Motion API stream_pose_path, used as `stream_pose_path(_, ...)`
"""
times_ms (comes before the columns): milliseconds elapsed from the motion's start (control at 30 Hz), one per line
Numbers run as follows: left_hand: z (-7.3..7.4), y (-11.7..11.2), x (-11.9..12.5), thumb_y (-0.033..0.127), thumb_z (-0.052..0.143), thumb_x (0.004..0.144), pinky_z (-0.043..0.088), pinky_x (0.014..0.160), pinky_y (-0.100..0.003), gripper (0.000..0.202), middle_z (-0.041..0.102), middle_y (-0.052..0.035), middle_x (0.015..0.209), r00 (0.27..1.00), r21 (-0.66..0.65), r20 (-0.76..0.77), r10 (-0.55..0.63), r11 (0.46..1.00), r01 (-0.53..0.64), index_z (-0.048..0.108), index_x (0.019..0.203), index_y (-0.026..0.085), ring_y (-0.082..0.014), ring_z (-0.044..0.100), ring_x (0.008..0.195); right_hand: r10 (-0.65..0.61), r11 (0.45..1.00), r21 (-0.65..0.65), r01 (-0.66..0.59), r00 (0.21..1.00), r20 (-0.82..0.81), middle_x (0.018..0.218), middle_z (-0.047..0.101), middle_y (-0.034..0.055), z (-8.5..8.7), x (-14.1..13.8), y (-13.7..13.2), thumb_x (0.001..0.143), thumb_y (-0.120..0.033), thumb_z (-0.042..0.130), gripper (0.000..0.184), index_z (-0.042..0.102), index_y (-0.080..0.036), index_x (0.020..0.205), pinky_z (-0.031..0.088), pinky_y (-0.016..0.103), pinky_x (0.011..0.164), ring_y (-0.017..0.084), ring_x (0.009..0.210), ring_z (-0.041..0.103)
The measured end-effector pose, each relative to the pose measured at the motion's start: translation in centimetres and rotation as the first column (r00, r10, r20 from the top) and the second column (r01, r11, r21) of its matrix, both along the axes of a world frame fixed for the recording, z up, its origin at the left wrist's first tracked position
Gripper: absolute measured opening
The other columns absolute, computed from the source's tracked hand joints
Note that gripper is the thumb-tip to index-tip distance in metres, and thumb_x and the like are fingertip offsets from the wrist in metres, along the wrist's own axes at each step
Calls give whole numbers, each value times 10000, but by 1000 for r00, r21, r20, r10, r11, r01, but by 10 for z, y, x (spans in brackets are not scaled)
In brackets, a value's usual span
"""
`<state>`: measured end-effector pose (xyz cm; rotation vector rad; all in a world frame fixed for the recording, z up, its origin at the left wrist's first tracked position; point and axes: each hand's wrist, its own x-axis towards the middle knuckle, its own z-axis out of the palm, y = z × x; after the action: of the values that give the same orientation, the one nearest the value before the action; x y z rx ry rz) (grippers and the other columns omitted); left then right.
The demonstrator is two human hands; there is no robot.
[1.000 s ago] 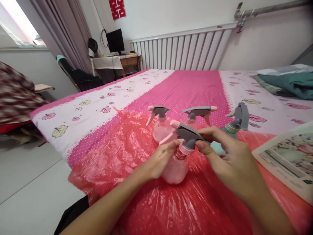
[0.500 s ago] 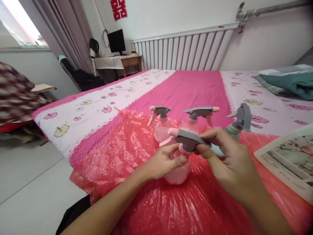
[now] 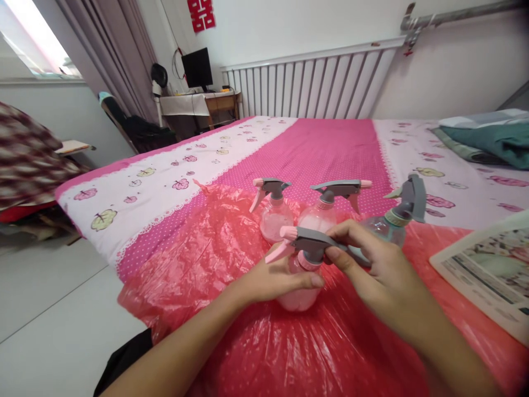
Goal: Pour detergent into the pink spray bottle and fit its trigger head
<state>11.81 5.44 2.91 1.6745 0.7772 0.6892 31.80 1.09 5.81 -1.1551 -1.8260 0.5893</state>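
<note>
A clear pink spray bottle (image 3: 301, 295) with a grey and pink trigger head (image 3: 312, 241) stands on red plastic sheeting in front of me. My left hand (image 3: 281, 278) is wrapped round its upper body, thumb across the front. With thumb and fingers, my right hand (image 3: 367, 259) pinches the grey rear end of the trigger head. Right behind stand two more pink spray bottles, one on the left (image 3: 276, 218) and one in the middle (image 3: 320, 212). A greenish spray bottle (image 3: 394, 229) with a grey head is partly hidden behind my right hand.
Red plastic sheeting (image 3: 198, 259) covers the near part of a bed with a pink and white flowered sheet (image 3: 330, 146). A printed paper or bag (image 3: 491, 270) lies at the right. Folded bedding (image 3: 491, 140) is further back. A desk with a monitor (image 3: 197, 69) stands behind.
My left hand has slid from the bottle's neck down round its body. The trigger head sits slightly lower and further left, with my right hand still gripping its rear.
</note>
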Motion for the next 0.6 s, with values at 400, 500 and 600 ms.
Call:
stream_pose_path(400,-12,0,-2,897,512,893,394,1201,-568,874,661,-146,1492,997,14,-71,33,999,-32,668,1408,209,-411,578,1388,-17,1000,21,17,1000,-9,863,676,-33,4,-3,1,1033,-337,577,174,649,-215,932,478,251,695,111,750,652)
stream_pose_path(500,-13,3,2,863,511,926,455,1135,-501,803,700,-133,1408,1000,62,30,-8,998,6,696,1330,195,-361,627,1295,-43,998,47,42,999,6,838,666,-38,4,-2,-1,1019,-346,592,190,632,-211,892,476,252,692,109,736,648)
stream_pose_path(600,-12,5,4,846,457,962,514,989,-421,757,731,-118,1182,998,111,55,-29,994,23,726,1161,166,-301,660,1113,-60,994,89,58,998,14,784,636,-55,6,-2,-2,1001,-352,639,221,601,-206,839,461,234,675,89,701,621)
